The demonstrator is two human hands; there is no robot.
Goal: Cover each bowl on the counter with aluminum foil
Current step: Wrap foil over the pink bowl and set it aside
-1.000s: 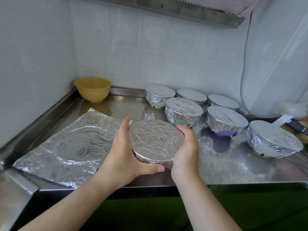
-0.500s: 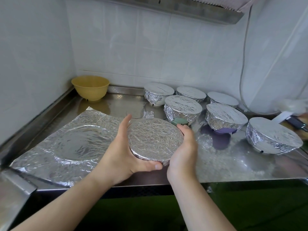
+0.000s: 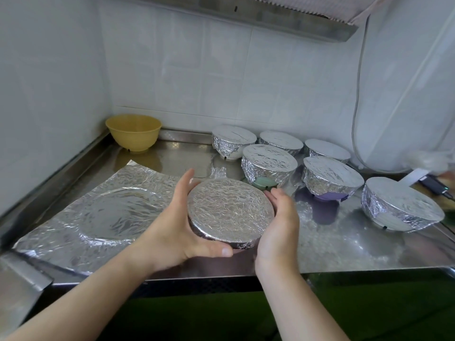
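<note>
Two hands hold one foil-wrapped bowl [image 3: 230, 212] between them above the near edge of the steel worktop [image 3: 332, 244]. On its left side, the left hand [image 3: 172, 232] cups it, thumb curled under the near rim and the fingers [image 3: 183, 190] reaching up along the far left side. The right hand [image 3: 278, 225] presses against the right side with palm and curved fingers. Foil covers the whole top of this bowl, crinkled and tucked round the rim.

Left of the left hand's fingers, a loose foil sheet [image 3: 98, 212] lies flat on the worktop with a round dent pressed into it. Well beyond that, in the back corner, stands an uncovered yellow bowl [image 3: 133, 132].

Six covered bowls sit beyond and to the right of the right hand's fingers. Nearest is one with green showing below its foil [image 3: 268, 164]; further right is one with a purple base [image 3: 331, 177], then a white one [image 3: 400, 205] by the worktop's right edge. Three more stand behind them by the tiled wall [image 3: 232, 141] [image 3: 280, 143] [image 3: 326, 150]. A dark device with a small green light [image 3: 435, 185] lies at the far right.
</note>
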